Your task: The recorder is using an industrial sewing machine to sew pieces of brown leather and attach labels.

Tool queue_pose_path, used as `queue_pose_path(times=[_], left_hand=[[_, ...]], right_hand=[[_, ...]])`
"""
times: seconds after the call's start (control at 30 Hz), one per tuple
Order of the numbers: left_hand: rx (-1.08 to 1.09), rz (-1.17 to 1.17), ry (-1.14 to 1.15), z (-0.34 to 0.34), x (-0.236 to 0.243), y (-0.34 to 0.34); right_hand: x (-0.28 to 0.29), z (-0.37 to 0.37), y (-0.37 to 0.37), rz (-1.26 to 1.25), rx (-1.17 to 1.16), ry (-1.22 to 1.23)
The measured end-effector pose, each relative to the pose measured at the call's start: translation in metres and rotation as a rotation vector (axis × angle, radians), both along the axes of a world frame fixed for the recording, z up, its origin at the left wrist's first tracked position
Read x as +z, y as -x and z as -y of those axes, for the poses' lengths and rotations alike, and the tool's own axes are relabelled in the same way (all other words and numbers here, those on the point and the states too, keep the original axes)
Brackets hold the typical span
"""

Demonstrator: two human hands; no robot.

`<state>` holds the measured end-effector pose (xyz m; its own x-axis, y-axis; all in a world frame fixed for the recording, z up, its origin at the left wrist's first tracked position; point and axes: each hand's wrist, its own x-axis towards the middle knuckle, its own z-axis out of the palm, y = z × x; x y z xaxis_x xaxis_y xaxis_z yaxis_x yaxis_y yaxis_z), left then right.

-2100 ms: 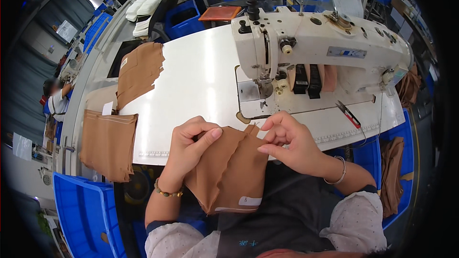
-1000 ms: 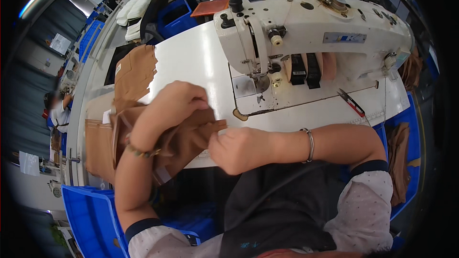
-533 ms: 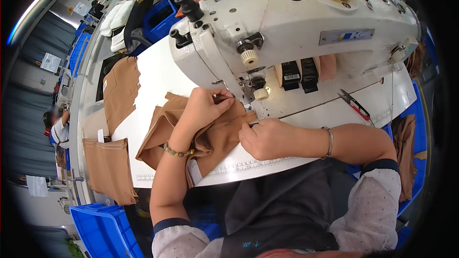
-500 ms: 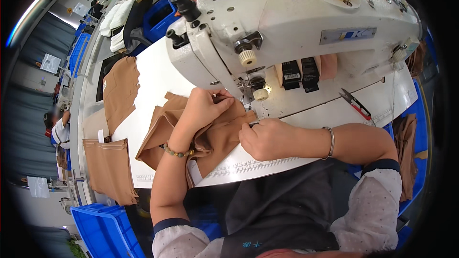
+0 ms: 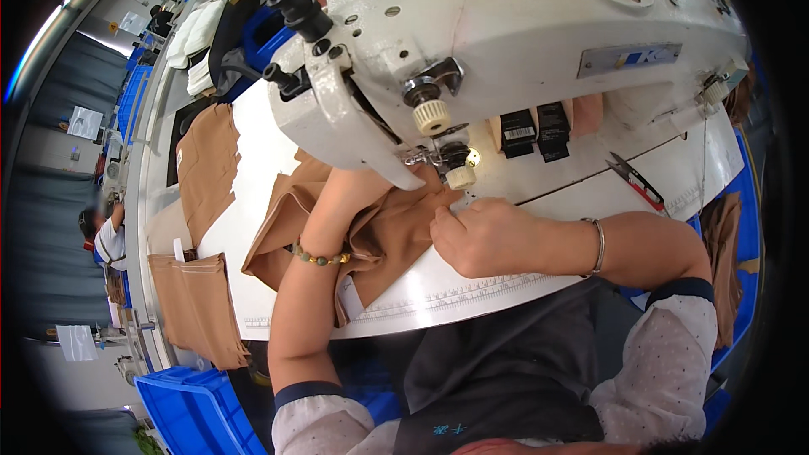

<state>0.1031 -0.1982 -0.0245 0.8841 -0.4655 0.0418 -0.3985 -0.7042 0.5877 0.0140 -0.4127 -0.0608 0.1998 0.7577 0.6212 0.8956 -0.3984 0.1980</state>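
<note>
From the head view, a piece of tan fabric (image 5: 383, 232) lies bunched on the white desk (image 5: 253, 152), its long axis running from the lower left, near the desk's front edge, up and right toward the needle area of the white sewing machine (image 5: 506, 42). The cloth looks thin, soft and matte, folded over itself in loose creases, with a small white tag (image 5: 350, 297) at its near edge.

The left hand (image 5: 350, 190) reaches forward over the fabric, palm down, with the fingers tucked beneath the machine head, so whether its grip is closed or apart cannot be told; a beaded bracelet (image 5: 318, 258) circles the wrist. The right hand (image 5: 484, 236) lies flat on the cloth's right edge just in front of the needle, fingers together and pressing it to the desk, forearm coming in from the right with a thin metal bangle (image 5: 597, 244).

More tan pieces (image 5: 206, 168) lie at the desk's left, and a stack (image 5: 198, 307) hangs off its left edge. Scissors with red handles (image 5: 636, 181) rest at the right.
</note>
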Motion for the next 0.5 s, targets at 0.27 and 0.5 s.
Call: queue_pose_path(times=[0.27, 0.5], left_hand=[[-0.109, 0.089, -0.153, -0.001, -0.005, -0.006], [-0.003, 0.049, -0.241, -0.006, 0.012, 0.003]], right_hand=[[0.001, 0.004, -0.003, -0.002, -0.054, -0.008], [0.007, 0.004, -0.004, -0.034, -0.085, 0.106]])
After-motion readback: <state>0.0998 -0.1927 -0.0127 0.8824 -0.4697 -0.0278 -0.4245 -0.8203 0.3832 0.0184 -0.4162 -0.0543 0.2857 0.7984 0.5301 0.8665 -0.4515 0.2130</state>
